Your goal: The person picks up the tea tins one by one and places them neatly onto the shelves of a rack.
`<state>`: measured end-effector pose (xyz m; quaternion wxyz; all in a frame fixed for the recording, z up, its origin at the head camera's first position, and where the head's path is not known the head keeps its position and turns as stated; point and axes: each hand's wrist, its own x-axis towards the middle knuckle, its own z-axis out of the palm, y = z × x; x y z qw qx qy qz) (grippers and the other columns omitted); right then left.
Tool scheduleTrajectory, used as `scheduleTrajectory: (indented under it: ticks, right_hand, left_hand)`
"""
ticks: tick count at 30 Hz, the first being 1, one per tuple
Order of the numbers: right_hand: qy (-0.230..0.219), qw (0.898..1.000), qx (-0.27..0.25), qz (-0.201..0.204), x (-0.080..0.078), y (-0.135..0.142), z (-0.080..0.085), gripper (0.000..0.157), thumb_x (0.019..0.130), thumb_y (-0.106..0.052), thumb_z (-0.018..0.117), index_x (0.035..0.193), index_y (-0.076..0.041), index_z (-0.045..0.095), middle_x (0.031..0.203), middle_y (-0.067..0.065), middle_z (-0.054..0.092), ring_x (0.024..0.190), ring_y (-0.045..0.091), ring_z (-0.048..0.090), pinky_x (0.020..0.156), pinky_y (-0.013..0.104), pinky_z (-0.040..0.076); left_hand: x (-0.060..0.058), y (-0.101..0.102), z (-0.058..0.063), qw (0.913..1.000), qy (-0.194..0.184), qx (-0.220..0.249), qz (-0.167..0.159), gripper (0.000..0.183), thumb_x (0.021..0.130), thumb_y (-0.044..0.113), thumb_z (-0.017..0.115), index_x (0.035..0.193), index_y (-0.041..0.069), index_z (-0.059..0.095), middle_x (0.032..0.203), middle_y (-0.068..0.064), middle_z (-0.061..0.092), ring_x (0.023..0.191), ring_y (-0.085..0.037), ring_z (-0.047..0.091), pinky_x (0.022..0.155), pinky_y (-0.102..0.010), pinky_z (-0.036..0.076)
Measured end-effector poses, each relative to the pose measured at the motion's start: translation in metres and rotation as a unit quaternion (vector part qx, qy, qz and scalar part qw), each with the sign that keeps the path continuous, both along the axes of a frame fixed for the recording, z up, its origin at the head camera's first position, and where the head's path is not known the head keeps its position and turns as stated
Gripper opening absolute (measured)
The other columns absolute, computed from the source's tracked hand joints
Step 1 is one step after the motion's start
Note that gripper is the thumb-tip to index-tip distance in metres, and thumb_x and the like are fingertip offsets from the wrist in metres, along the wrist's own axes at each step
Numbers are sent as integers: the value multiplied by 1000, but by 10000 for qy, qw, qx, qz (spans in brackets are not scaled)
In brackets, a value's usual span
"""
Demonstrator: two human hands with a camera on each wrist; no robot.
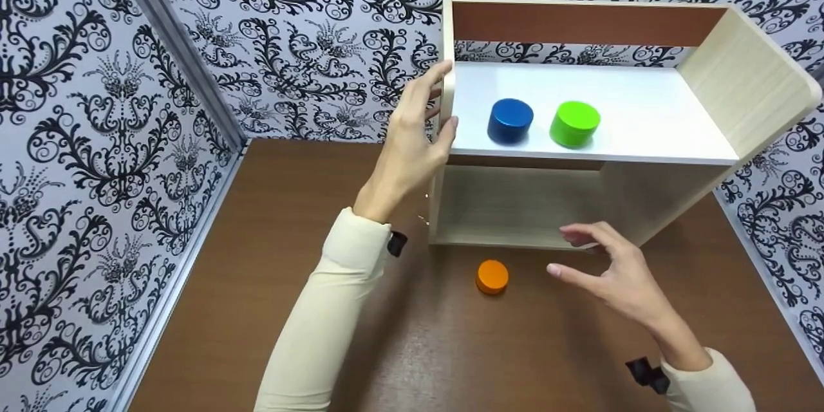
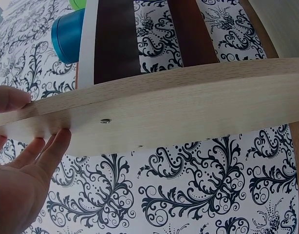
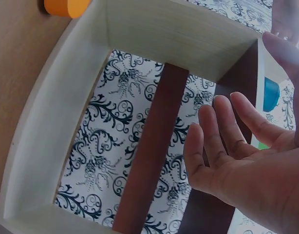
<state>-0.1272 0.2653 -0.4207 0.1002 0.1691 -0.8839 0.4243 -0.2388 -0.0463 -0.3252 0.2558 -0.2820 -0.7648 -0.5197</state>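
My left hand (image 1: 412,135) holds the left side panel (image 1: 447,84) of a small wooden shelf unit. In the left wrist view its thumb lies on one side of the panel (image 2: 188,97) and the fingers on the other. On the white upper shelf (image 1: 650,109) stand a blue cylinder (image 1: 510,121) and a bright green cylinder (image 1: 575,123), side by side. A smaller orange cylinder (image 1: 492,277) sits on the table in front of the unit. Nothing is in my right hand (image 1: 621,277), which hovers before the lower compartment, thumb and fingers apart.
The brown table (image 1: 296,206) extends left of the unit and toward me. Below the white shelf is an open lower compartment (image 1: 521,203). Patterned walls (image 1: 302,45) stand behind and on both sides. The unit's right side panel (image 1: 747,71) sticks out toward the right.
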Motion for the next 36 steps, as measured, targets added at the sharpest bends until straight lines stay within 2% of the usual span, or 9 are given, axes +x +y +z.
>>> scheduleTrajectory:
  ticks: [12,22,25,32,36]
  right_hand:
    - [-111,9999,-34,112,-4,-11,-34,53,71,-14,94,119,-13,71,109,-5,66,97,11,61,85,15,52]
    - [-433,9987,167,188,-8,-12,-59,57,73,-23,94,121,-8,69,111,-3,65,99,16,62,88,32,59]
    - [-506,9984,207,176,-10,-13,-67,61,72,-24,94,123,-6,67,111,-2,65,100,19,62,88,35,59]
    - [-654,9974,185,240,-14,-16,-82,69,72,-28,94,130,-6,63,116,3,64,106,30,63,90,51,59]
    - [-728,9969,158,255,-15,-18,-90,72,72,-29,94,132,-6,61,121,6,62,110,34,62,93,55,57]
  left_hand:
    - [0,-1,-1,10000,21,4,9,66,91,-9,61,152,1,39,146,-18,45,129,-24,51,103,-22,52]
    - [0,0,0,10000,48,-72,21,67,90,-11,62,152,1,38,145,-20,45,129,-26,51,103,-22,52]
    - [0,0,0,10000,30,-63,13,67,90,-11,62,152,1,38,145,-20,45,130,-26,51,104,-22,52]
    - [0,1,1,10000,-21,8,-31,67,90,-12,62,152,0,38,143,-20,45,127,-27,53,104,-23,52]
    - [1,1,1,10000,-27,11,-32,67,90,-12,62,152,0,38,143,-21,45,127,-27,53,104,-23,52]
